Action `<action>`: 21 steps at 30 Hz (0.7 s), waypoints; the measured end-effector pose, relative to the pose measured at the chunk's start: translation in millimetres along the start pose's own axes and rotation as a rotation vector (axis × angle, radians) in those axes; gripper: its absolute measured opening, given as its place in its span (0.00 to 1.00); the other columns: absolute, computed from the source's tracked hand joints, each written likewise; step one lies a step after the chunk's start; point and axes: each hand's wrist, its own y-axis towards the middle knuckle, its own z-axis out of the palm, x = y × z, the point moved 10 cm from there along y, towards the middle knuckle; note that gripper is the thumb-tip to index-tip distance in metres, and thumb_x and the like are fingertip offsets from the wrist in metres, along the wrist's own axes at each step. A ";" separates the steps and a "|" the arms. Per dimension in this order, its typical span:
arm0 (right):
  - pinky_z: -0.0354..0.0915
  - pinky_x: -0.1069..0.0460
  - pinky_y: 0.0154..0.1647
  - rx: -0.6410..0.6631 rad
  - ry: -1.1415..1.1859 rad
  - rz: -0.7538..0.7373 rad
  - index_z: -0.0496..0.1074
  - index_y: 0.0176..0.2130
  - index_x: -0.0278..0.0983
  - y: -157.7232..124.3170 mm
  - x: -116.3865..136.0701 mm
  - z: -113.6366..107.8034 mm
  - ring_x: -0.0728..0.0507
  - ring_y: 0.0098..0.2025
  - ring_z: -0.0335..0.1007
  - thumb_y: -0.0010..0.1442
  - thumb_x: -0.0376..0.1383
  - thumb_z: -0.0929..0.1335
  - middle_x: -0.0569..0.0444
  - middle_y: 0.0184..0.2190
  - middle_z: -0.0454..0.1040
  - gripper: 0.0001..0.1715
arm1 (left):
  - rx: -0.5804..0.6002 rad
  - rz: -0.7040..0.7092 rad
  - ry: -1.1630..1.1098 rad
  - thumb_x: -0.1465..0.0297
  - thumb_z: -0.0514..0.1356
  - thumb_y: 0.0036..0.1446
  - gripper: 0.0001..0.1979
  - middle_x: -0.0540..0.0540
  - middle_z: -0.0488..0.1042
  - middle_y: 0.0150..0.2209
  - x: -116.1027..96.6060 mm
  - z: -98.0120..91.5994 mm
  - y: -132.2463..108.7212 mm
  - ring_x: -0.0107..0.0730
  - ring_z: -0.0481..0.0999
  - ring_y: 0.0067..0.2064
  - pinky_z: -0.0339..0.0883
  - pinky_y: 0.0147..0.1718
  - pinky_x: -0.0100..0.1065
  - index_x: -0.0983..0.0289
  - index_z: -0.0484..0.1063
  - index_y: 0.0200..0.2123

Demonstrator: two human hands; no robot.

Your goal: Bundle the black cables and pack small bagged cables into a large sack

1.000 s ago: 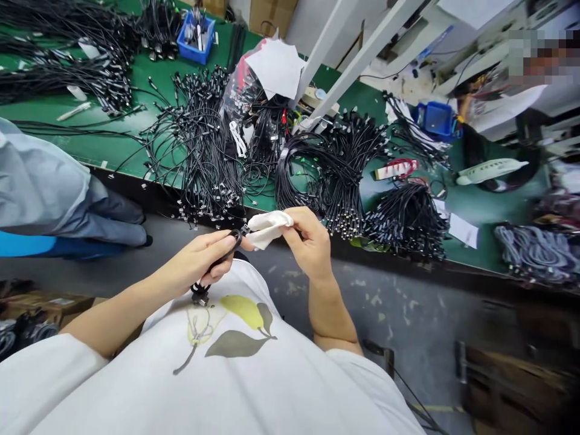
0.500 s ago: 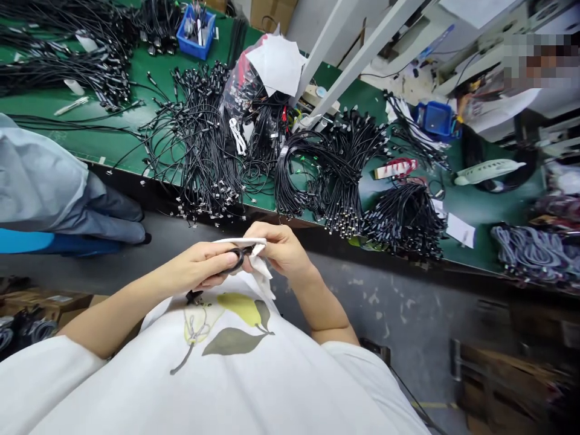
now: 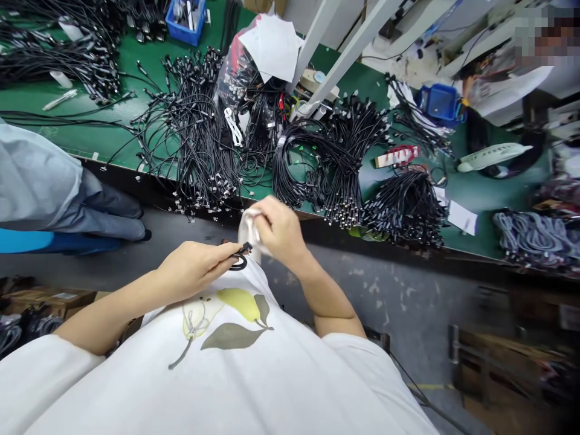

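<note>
White cloth (image 3: 247, 228) that lay across the fingers of the left hand (image 3: 193, 266) half a second ago has come away to the right hand (image 3: 281, 234), which has lifted slightly toward the near edge of the green surface (image 3: 81, 142). That right hand grips the cloth in a curled fist; the fabric looks soft and limp, bunched into a rounded, slightly blurred fold. Opposite, the left hand is closed on a black cable (image 3: 240, 264), thumb pressed flat against the fingers. Thin and smooth-skinned, the cable bends into a small glossy loop below the fingertips, and its dark, blocky connector (image 3: 246, 248) sticks out beyond them — just beside the cloth, with the shirt (image 3: 181, 393) below. Both things are held in the air, short of the surface's near edge. Along that edge lies a tangled black cable heap (image 3: 199, 133) with pale tips, and right of it a bundle (image 3: 283, 181) curved into a neat arc. Toward the far edge, crinkled clear plastic bag (image 3: 226, 81) sits under creased white paper (image 3: 272, 48); near the far left corner stands a hard-walled blue bin (image 3: 182, 31).
</note>
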 end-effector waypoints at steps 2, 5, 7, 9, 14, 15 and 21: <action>0.62 0.50 0.42 -0.141 -0.099 -0.002 0.74 0.35 0.37 2.0 -7.8 -24.7 0.45 0.37 0.68 0.63 0.32 0.64 0.53 0.34 0.73 0.09 | -0.064 0.018 0.012 0.64 0.47 0.71 0.18 0.50 0.79 0.26 -3.4 -8.2 -0.9 0.25 0.71 0.21 0.56 0.23 0.26 0.63 0.76 0.47; 0.65 0.51 0.40 -0.098 0.066 0.002 0.75 0.38 0.38 -6.4 -11.7 -34.0 0.46 0.37 0.71 0.66 0.34 0.65 0.55 0.35 0.75 0.08 | -0.133 0.017 0.046 0.65 0.48 0.72 0.19 0.49 0.79 0.25 -6.5 -18.5 -0.8 0.25 0.72 0.20 0.56 0.22 0.26 0.64 0.76 0.49; 0.67 0.52 0.39 -0.148 0.116 -0.033 0.75 0.39 0.39 -19.8 -2.5 -39.7 0.46 0.37 0.72 0.67 0.36 0.66 0.55 0.36 0.76 0.07 | -0.156 0.014 0.078 0.65 0.49 0.71 0.18 0.50 0.81 0.26 -7.1 -21.1 -0.3 0.25 0.73 0.20 0.57 0.22 0.27 0.65 0.76 0.49; 0.69 0.51 0.39 -0.219 0.062 -0.136 0.75 0.42 0.41 -34.7 16.1 -38.7 0.46 0.38 0.74 0.66 0.35 0.68 0.55 0.37 0.77 0.05 | -0.170 0.023 0.108 0.65 0.49 0.71 0.18 0.51 0.81 0.27 -7.6 -20.9 -0.1 0.26 0.74 0.21 0.56 0.22 0.27 0.66 0.76 0.48; 0.73 0.50 0.43 -0.242 -0.199 -0.531 0.71 0.50 0.41 -57.9 61.6 -1.1 0.44 0.42 0.77 0.65 0.29 0.68 0.50 0.40 0.79 0.14 | -0.179 0.082 0.229 0.67 0.49 0.72 0.16 0.49 0.78 0.23 -12.9 -14.7 -0.6 0.26 0.72 0.19 0.54 0.20 0.29 0.66 0.75 0.44; 0.73 0.50 0.42 -0.246 -0.233 -0.553 0.71 0.50 0.41 -57.7 62.7 3.7 0.44 0.42 0.77 0.65 0.29 0.67 0.50 0.40 0.79 0.14 | -0.196 0.100 0.277 0.68 0.49 0.72 0.16 0.49 0.79 0.24 -15.4 -14.5 -0.8 0.26 0.73 0.19 0.54 0.20 0.29 0.66 0.75 0.44; 0.62 0.53 0.28 -0.218 -0.167 -0.241 0.67 0.34 0.40 -34.3 35.5 3.9 0.50 0.25 0.63 0.64 0.32 0.65 0.59 0.25 0.69 0.05 | -0.348 0.214 0.688 0.75 0.52 0.68 0.14 0.48 0.72 0.20 -35.3 -16.7 0.2 0.29 0.71 0.18 0.55 0.20 0.34 0.72 0.75 0.47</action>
